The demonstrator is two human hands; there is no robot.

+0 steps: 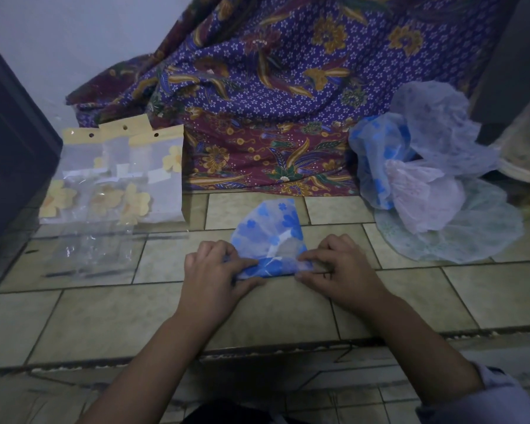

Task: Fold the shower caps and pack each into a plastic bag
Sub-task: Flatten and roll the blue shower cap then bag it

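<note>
A blue flowered shower cap (271,232) lies folded into a fan shape on the tiled floor in the middle. My left hand (216,270) pinches its near left corner and my right hand (341,267) pinches its near right corner, rolling the near edge over. Empty clear plastic bags (95,252) lie flat on the floor to the left. Behind them stand packed bags with yellow header cards and yellow flowers (126,175). A loose heap of unfolded shower caps (429,175), blue, pink and pale green, sits at the right.
A purple and maroon batik cloth (266,96) is draped behind the work spot. A dark door or panel (10,154) stands at the left edge, and dark furniture (511,56) at the upper right. A step edge (257,350) crosses the floor under my forearms.
</note>
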